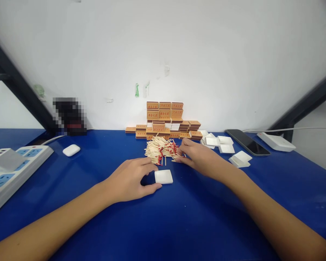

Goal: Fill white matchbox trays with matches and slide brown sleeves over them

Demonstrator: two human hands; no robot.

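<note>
A small white matchbox tray [163, 177] lies on the blue table in front of me. The thumb and fingers of my left hand [134, 179] close around its left end. Just beyond it is a loose heap of matches [160, 148] with pale sticks and red heads. My right hand [197, 156] reaches into the right side of this heap, its thumb and fingers closed on some matches; how many is hidden by the fingers.
Orange matchboxes [164, 113] stand stacked against the wall behind the heap. Several white trays [225, 146] lie at right, near a black phone [247, 142] and a white device [276, 141]. At left are a power strip [40, 156] and a white earphone case [71, 150].
</note>
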